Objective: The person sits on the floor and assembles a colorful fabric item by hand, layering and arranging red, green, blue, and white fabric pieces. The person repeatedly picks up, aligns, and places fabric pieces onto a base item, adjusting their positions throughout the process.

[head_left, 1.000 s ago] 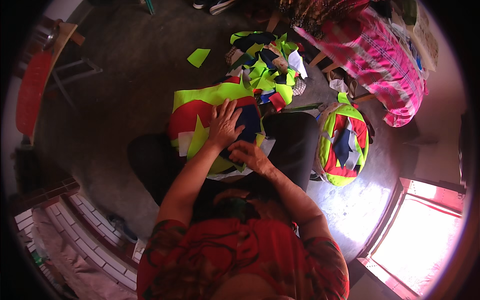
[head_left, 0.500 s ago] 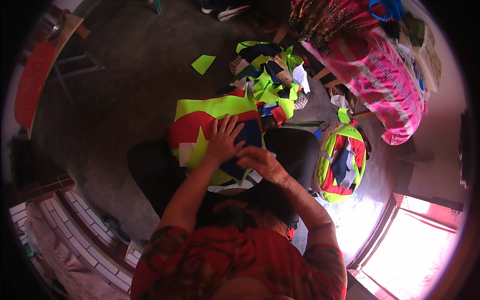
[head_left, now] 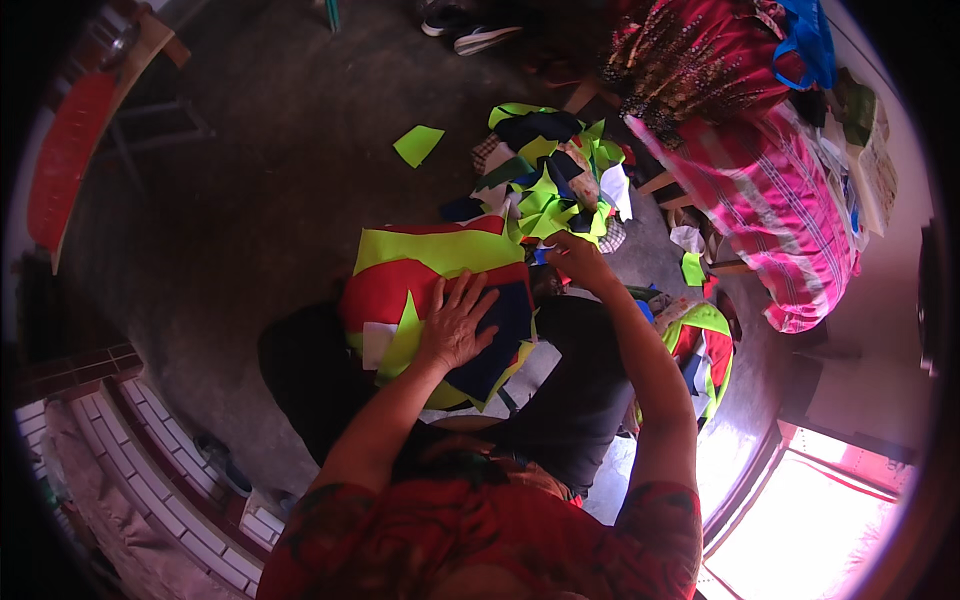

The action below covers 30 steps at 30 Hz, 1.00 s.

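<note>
My left hand (head_left: 456,327) lies flat, fingers spread, on a patchwork of fabric pieces (head_left: 397,285) in red, lime green, navy and white across my lap. Under its palm side are a pointed lime strip and a navy piece (head_left: 513,318). Out beyond the patchwork's right side, my right hand (head_left: 580,262) is at the near edge of a heap of fabric scraps (head_left: 550,180). Its fingers are bent and bunched together; whatever they hold is hidden. The heap mixes lime, navy, white and checked scraps.
A round patchwork cushion (head_left: 704,350) stands on the floor by my right knee. One lime scrap (head_left: 418,145) lies apart on the dark floor. Pink checked cloth (head_left: 750,190) drapes over wooden furniture at right. Shoes (head_left: 485,38) are at the far edge, a red-topped table (head_left: 72,160) at left.
My right hand has left the patchwork's near right edge and moved forward to the scrap heap. My left hand stays on the patchwork, and the view has shifted slightly.
</note>
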{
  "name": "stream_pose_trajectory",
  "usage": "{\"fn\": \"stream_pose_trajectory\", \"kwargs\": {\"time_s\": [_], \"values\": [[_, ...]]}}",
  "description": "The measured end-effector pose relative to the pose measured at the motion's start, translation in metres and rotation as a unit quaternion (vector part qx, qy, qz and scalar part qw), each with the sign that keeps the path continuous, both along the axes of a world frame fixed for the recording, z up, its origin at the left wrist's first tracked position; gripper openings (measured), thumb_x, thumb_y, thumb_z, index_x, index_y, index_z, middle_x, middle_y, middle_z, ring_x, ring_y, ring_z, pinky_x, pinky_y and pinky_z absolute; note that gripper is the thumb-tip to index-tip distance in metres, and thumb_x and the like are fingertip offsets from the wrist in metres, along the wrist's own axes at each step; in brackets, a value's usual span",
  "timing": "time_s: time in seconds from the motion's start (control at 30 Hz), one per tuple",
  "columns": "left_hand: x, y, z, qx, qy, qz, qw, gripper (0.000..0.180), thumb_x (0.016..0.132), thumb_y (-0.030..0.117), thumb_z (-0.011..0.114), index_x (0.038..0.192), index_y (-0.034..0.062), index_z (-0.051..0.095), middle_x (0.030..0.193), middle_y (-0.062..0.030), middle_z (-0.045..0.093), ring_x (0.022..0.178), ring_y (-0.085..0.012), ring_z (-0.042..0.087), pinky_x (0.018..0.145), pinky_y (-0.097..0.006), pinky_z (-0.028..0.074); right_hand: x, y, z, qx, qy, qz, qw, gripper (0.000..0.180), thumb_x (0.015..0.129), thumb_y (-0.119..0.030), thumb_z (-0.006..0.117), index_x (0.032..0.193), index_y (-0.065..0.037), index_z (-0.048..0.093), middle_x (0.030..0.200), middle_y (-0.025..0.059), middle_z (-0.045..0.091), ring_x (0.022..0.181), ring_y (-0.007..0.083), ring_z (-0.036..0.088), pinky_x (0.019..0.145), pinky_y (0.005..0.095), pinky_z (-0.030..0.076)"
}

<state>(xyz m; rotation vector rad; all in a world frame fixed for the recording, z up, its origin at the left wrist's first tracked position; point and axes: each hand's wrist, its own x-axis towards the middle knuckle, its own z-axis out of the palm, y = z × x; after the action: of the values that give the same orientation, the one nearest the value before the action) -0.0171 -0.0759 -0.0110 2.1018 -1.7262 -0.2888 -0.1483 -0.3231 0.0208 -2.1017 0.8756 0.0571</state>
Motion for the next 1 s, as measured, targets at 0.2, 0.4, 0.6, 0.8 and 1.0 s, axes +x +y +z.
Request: {"fn": "stream_pose_trajectory", "kwargs": {"time_s": [0.2, 0.4, 0.6, 0.8, 1.0], "values": [[0.003, -0.002, -0.007, -0.004, 0.018, 0.001, 1.000, 0.060, 0.076, 0.043, 0.064, 0.130, 0.0205, 0.052, 0.148, -0.0047, 0.033, 0.141, -0.0254, 0.022, 0.114, -0.052, 0.009, 0.015, -0.025, -0.038, -0.055, 0.131, 0.046, 0.989, 0.049, 0.072, -0.024, 0.071, 0.116, -0.007, 0.056, 0.107, 0.0155, 0.064, 0.098, 0.0314, 0.062, 0.084, 0.0384, 0.049], [0.006, -0.003, -0.008, -0.007, 0.041, -0.001, 0.999, 0.058, 0.078, 0.043, 0.063, 0.130, 0.0201, 0.053, 0.150, -0.0048, 0.030, 0.140, -0.0255, 0.024, 0.113, -0.053, 0.012, 0.023, -0.032, -0.066, -0.115, 0.158, 0.100, 0.976, 0.069, 0.067, -0.019, 0.072, 0.130, -0.012, 0.044, 0.123, 0.0162, 0.050, 0.114, 0.0354, 0.051, 0.092, 0.0425, 0.045], [0.007, -0.003, -0.013, 0.006, 0.043, -0.002, 0.999, 0.059, 0.079, 0.046, 0.060, 0.131, 0.0201, 0.051, 0.151, -0.0053, 0.028, 0.141, -0.0260, 0.022, 0.112, -0.055, 0.013, 0.059, -0.040, -0.083, -0.221, 0.179, 0.126, 0.951, 0.084, 0.064, -0.009, 0.074, 0.138, -0.015, 0.036, 0.136, 0.0169, 0.037, 0.121, 0.0432, 0.040, 0.097, 0.0476, 0.042], [0.008, -0.002, -0.018, 0.012, 0.058, 0.001, 0.998, 0.060, 0.079, 0.046, 0.058, 0.132, 0.0208, 0.050, 0.151, -0.0057, 0.030, 0.141, -0.0255, 0.022, 0.112, -0.056, 0.009, 0.113, -0.051, -0.125, -0.354, 0.281, 0.223, 0.863, 0.109, 0.063, -0.019, 0.081, 0.149, -0.032, 0.015, 0.156, 0.0145, -0.002, 0.137, 0.0513, 0.010, 0.092, 0.0623, 0.040], [0.009, -0.004, -0.021, 0.024, 0.048, -0.007, 0.999, 0.059, 0.081, 0.049, 0.056, 0.133, 0.0222, 0.050, 0.149, -0.0048, 0.034, 0.139, -0.0251, 0.028, 0.111, -0.056, 0.011, 0.139, -0.070, -0.185, -0.411, 0.260, 0.278, 0.829, 0.076, 0.086, -0.030, 0.055, 0.149, -0.035, 0.013, 0.156, 0.0139, -0.005, 0.138, 0.0531, 0.000, 0.086, 0.0785, 0.030]]}}
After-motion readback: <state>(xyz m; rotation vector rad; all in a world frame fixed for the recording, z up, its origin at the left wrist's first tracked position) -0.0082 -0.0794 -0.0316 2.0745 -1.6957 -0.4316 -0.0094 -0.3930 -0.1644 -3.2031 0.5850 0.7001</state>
